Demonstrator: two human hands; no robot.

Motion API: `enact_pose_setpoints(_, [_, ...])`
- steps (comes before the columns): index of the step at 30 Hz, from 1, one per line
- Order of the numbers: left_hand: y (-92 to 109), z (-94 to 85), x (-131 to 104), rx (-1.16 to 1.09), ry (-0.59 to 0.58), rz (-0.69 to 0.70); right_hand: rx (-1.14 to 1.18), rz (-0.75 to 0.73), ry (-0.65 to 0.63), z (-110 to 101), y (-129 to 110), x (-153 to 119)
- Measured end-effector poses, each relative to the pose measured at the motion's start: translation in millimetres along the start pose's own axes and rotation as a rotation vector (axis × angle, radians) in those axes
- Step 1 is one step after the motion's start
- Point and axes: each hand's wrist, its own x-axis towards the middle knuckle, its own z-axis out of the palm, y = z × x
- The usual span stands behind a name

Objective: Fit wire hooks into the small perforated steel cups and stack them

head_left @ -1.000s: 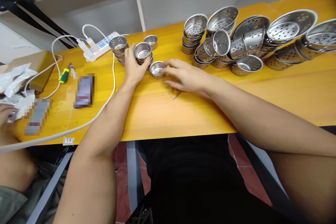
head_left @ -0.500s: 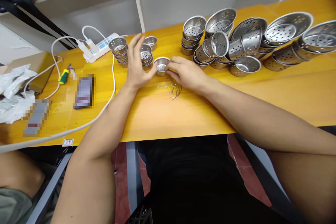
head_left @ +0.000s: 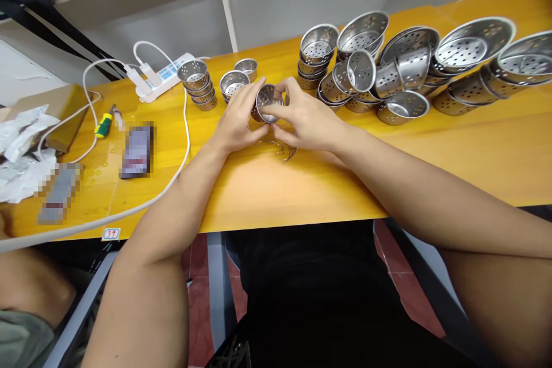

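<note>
Between my two hands a small perforated metal cup (head_left: 266, 95) is tilted with its mouth toward me. My left hand (head_left: 236, 121) is closed around its left side. From the right, my right hand (head_left: 304, 118) grips it, with a finger reaching inside the rim and the thumb low at the front. Several thin curved wires (head_left: 287, 152) lie on the table just below my hands. Behind my left hand stand a stack of perforated cups (head_left: 234, 83) and a single small cup (head_left: 246, 68); another stack of cups (head_left: 202, 89) is further left.
Many larger perforated metal cups (head_left: 401, 109) are stacked and leaning along the right back of the yellow table (head_left: 267, 201). At left are a power strip (head_left: 166, 76), white cable, green-yellow screwdriver (head_left: 103, 125), two phones (head_left: 137, 150) and plastic bags (head_left: 26, 144). Another person's leg (head_left: 34, 282) shows lower left.
The small cup has been lifted and tipped toward me. My left hand has lowered from an open, raised pose to close around it, and my right hand's finger now reaches inside it.
</note>
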Motion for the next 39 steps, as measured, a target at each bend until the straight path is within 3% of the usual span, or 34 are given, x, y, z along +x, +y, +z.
enact_pose_setpoints(7, [-5.5, -4.7, 1.6, 0.062, 0.005, -0.016, 0.071, 0.001, 0.034, -12.4, 13.7, 0.5])
enact_pose_setpoints(18, [-15.7, 0.7, 0.1, 0.154, -0.073, 0.084, 0.292, 0.033, 0.076, -12.6, 22.2, 0.0])
enact_pose_setpoints(26, [5.8, -4.2, 5.3, 0.042, -0.028, -0.039, 0.392, 0.137, 0.161, -17.3, 12.3, -0.4])
enact_pose_setpoints(29, [11.9, -8.5, 5.3, 0.025, 0.055, -0.083, 0.476, 0.133, 0.165, -24.6, 2.7, 0.7])
enact_pose_setpoints(32, [5.8, -11.5, 2.4, 0.07, 0.217, -0.145, 0.547, 0.054, 0.087, -29.1, 1.5, -1.0])
enact_pose_setpoints(36, [-23.3, -10.8, -1.7, 0.127, 0.425, -0.255, 0.476, -0.044, -0.061, -22.8, 14.1, -7.3])
enact_pose_setpoints(39, [-49.1, -6.7, -1.8, 0.043, 0.515, -0.276, 0.423, -0.051, -0.162, -13.9, 24.1, -11.1])
